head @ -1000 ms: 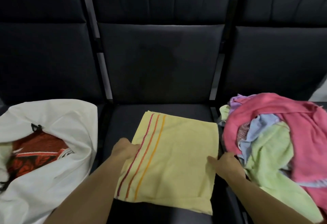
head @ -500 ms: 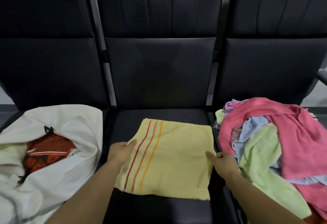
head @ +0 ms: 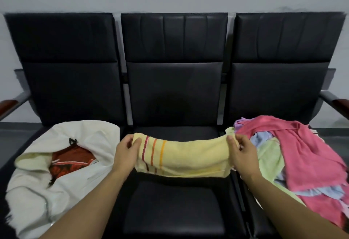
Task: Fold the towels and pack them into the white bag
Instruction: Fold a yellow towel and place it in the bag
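Item: yellow towel [head: 186, 158], striped red, orange and yellow near its left end, folded to a long band and held lifted above the middle seat [head: 175, 206] at frame centre. Our left hand [head: 125, 156] pinches its left end, thumb on top; our right hand [head: 242, 157] pinches its right end the same way; both are closed on the cloth. The band sags between them, and the lower layers hang a little uneven, so we judge the fold may slip open if either pinch loosens, or skew if the ends are brought together out of line. Destination: white bag [head: 62, 172], lower left on the left seat, mouth open toward us, a red patterned cloth [head: 70, 160] already inside; the mouth looks slack and partly collapsed, so the towel could catch on its rim and unfold. Just beside our right hand: towel pile [head: 294, 159], pink, green, blue, on the right seat; a trailing edge could drag a loose piece along. Open room: the middle seat beneath is bare; seat backs stand behind, armrests at far left and right edges.
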Demonstrator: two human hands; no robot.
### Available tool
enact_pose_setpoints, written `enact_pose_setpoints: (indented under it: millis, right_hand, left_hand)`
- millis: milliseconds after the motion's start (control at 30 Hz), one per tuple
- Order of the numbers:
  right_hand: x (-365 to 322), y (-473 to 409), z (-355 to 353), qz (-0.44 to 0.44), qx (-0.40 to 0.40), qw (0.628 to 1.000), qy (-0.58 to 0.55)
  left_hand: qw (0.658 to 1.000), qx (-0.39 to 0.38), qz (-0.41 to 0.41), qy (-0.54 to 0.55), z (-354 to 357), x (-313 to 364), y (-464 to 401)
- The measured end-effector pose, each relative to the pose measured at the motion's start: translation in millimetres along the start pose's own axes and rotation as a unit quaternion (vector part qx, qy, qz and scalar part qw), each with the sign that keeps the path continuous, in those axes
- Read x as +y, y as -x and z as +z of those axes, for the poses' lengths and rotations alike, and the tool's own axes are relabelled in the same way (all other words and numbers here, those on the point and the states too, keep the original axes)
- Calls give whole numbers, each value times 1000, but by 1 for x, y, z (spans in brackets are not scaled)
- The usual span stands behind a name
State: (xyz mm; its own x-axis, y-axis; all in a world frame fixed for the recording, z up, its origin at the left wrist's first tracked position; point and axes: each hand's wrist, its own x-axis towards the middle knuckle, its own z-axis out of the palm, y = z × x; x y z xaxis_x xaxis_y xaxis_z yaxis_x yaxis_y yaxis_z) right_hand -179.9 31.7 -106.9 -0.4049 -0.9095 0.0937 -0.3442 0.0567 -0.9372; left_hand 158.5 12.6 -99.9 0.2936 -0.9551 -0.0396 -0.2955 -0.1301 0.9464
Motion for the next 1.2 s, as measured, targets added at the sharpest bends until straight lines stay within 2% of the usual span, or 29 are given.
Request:
enact_pose_setpoints:
  millis: [167, 300, 433, 533, 600, 700, 767, 800, 833, 900, 933, 1067, 1133, 1200]
  right_hand:
    - [24, 10, 1, 3, -110, 992, 68]
    - [64, 5, 9, 49, -200, 973, 100]
    - [93, -2, 18, 104, -159, 964, 187]
    - [97, -1, 30, 104, -173, 955, 217]
    - [95, 3, 39, 84, -235, 942, 227]
    - [95, 12, 56, 17, -371, 883, 285]
    - [97, 21, 67, -32, -442, 830, 338]
    - [100, 24, 72, -56, -456, 813, 359]
    - [101, 27, 75, -82, -456, 803, 374]
    - [101, 30, 79, -130, -449, 800, 376]
    - [102, 30, 79, -142, -453, 797, 372]
    - [102, 32, 70, -169, -481, 775, 373]
    - [99, 31, 62, -202, -462, 770, 392]
    - [93, 28, 55, -243, -436, 770, 398]
  left_hand:
    - [995, -63, -24, -76, -1, -30, 7]
    - [985, -108, -84, -110, 4, -55, 6]
    - [954, -131, -195, -187, 5, -100, -14]
    - [901, -116, -246, -337, 6, -119, -17]
    - [875, -79, -204, -432, 6, -117, -10]
    - [855, -89, -38, -509, 11, -121, -10]
    - [854, -139, 75, -495, 17, -123, -11]
    - [844, -186, 122, -488, 21, -121, -10]
    - [818, -247, 156, -494, 24, -118, -9]
    - [755, -360, 156, -525, 27, -114, -6]
    - [735, -389, 137, -538, 26, -113, -6]
    - [699, -397, 112, -584, 9, -105, -2]
    - [675, -395, 103, -614, 0, -102, 2]
    - [675, -384, 96, -622, -11, -101, 3]
